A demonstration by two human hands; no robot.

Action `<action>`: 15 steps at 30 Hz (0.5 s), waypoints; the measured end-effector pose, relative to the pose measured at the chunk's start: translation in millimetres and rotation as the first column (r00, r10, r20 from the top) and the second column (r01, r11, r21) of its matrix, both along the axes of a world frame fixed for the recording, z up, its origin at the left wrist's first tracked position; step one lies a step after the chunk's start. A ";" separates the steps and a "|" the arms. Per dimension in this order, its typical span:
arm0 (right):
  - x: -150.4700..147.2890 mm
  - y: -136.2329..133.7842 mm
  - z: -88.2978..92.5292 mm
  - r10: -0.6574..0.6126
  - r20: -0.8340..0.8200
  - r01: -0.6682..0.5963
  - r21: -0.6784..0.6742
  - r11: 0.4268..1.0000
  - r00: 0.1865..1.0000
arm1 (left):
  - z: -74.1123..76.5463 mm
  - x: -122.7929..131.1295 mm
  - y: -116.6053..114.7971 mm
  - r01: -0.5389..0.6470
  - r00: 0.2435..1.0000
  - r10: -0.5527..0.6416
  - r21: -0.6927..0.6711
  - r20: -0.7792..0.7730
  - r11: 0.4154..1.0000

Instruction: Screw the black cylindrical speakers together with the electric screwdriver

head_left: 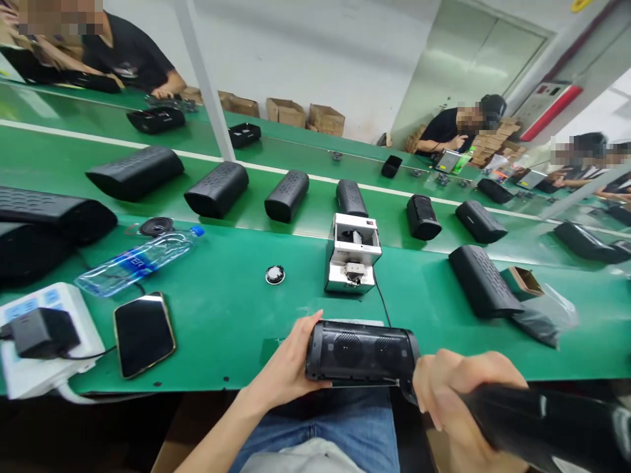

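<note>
My left hand (290,358) grips the left end of a black speaker housing (367,351) at the table's front edge. Two round grilles show on its upturned face. In my right hand (463,387), at the housing's right end, is a black power screwdriver (547,414); its body stretches off to the lower right. Its tip is near the housing's lower right corner, but whether it touches a screw I cannot tell. Just behind the housing stands a white-and-silver screw feeder (353,256) with a cable. A small round speaker driver (275,274) lies left of the feeder.
On the left are a water bottle (140,263), a phone (144,335), a white power strip (46,341) and a loose round driver (156,226). More black housings (217,190) line the conveyor. A housing (483,282) and plastic bag (545,315) lie right. Co-workers sit across.
</note>
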State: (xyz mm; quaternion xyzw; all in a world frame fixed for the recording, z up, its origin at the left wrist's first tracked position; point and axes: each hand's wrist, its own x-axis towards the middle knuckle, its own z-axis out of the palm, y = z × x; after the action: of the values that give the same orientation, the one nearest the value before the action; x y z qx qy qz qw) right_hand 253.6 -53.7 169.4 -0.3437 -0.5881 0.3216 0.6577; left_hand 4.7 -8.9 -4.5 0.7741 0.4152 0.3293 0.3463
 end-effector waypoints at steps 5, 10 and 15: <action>2.3 8.1 0.1 -0.147 0.012 0.148 -0.081 0.986 0.989 | 1.0 -0.5 1.1 0.007 1.000 -0.007 0.001 0.007 1.000; 7.7 20.0 -3.4 -0.039 -0.007 0.039 -0.010 0.999 0.999 | 4.0 0.4 2.6 0.032 0.999 -0.033 0.024 0.021 0.999; 19.3 33.3 35.5 0.243 0.058 -0.244 0.008 0.970 0.968 | 2.0 2.1 0.7 0.004 1.000 -0.004 -0.001 0.029 1.000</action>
State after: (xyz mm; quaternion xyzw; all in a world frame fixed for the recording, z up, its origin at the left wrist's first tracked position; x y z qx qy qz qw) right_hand 272.8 -20.4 204.9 -0.2727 -0.6465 0.3856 0.5991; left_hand 6.9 -8.2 -2.5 0.7699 0.4088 0.3395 0.3533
